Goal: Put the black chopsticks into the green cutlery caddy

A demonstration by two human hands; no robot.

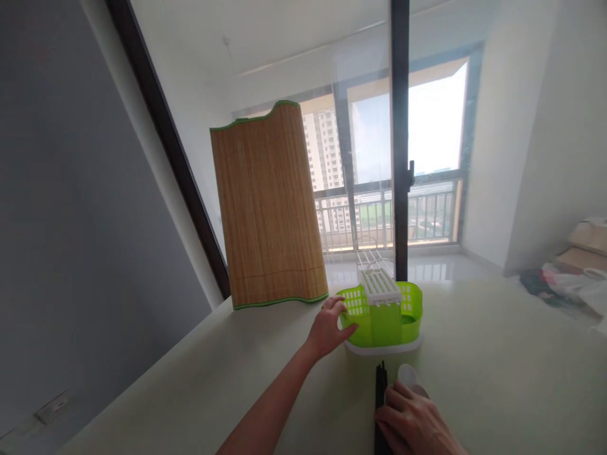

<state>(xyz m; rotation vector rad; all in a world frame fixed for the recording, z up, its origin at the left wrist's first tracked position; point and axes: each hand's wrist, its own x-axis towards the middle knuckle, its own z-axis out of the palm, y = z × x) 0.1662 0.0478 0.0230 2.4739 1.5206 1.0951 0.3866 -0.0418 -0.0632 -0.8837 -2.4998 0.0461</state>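
A bright green basket (385, 328) with a white base and perforated sides stands on the pale table (465, 379). A white slatted rack (380, 284) sits across its middle. My left hand (333, 325) is at the basket's left end, thumb and fingers apart around the rim. Below the basket, my right hand (410, 414) has its fingers closed on a bundle of thin black sticks (380, 385), whose tips point toward the basket. A white rounded object (406, 376), perhaps a spoon, shows just beyond the right fingers; its lower part is hidden by the hand.
A partly rolled bamboo mat (270, 208) with green edging stands upright at the back left of the table. Behind the table is a glass window with a dark frame (399, 139). Bags and boxes (578, 272) lie at the far right.
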